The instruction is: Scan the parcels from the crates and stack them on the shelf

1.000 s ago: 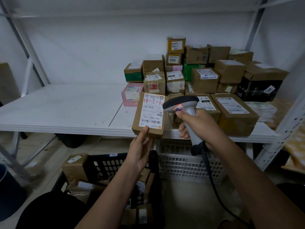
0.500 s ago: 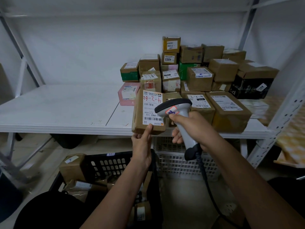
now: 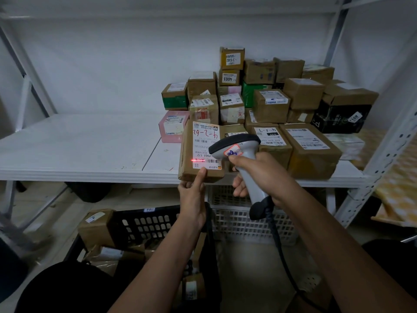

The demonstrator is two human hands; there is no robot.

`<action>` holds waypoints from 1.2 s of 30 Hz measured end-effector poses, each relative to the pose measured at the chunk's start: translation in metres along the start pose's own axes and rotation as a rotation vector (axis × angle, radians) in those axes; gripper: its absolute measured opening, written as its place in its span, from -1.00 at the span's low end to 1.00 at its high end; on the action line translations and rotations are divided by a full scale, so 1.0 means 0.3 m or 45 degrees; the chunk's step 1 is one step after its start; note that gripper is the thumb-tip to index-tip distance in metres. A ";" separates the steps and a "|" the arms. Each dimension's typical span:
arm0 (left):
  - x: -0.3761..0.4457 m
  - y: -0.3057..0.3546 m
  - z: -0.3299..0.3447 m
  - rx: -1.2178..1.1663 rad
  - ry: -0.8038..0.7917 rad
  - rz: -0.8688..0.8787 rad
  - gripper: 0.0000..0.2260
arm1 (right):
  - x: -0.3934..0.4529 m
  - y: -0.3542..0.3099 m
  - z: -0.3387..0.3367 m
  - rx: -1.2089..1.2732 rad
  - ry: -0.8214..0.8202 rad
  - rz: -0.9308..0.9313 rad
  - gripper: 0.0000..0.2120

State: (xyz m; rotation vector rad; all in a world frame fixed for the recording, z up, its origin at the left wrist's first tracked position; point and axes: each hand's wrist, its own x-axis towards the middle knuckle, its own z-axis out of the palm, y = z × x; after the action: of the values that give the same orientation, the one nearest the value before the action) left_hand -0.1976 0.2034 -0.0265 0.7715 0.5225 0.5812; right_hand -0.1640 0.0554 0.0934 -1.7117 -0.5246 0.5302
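Left hand (image 3: 191, 199) grips the parcel (image 3: 200, 152) from below; right hand (image 3: 259, 175) beside it grips the scanner (image 3: 239, 147).

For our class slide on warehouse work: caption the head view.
Left hand holds a brown cardboard parcel; right hand aims a grey handheld scanner.

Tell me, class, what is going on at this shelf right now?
A person holds a brown parcel up in the left hand and aims a handheld scanner, gripped in the right hand, at its label. A red scan line falls on the barcode. Many parcels are already stacked on the white shelf; more wait in the black crate below.
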 end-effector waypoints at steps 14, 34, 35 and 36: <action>0.170 0.332 -0.154 0.023 0.032 0.239 -0.44 | 0.147 0.018 0.014 -0.043 0.074 0.011 -0.69; 0.820 0.568 0.089 1.046 -0.010 0.241 -0.39 | 0.425 0.100 0.039 -0.051 0.087 0.119 -0.70; 0.825 0.566 0.089 1.063 -0.025 0.251 -0.41 | 0.430 0.103 0.041 -0.044 0.076 0.121 -0.71; 0.830 0.561 0.088 1.068 -0.041 0.249 -0.43 | 0.433 0.105 0.044 -0.038 0.064 0.126 -0.73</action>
State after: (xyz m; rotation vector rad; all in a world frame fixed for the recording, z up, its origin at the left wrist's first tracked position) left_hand -0.0495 0.4505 0.0628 1.6385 0.6712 0.5214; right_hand -0.0668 0.1381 0.0512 -1.7816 -0.4155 0.5505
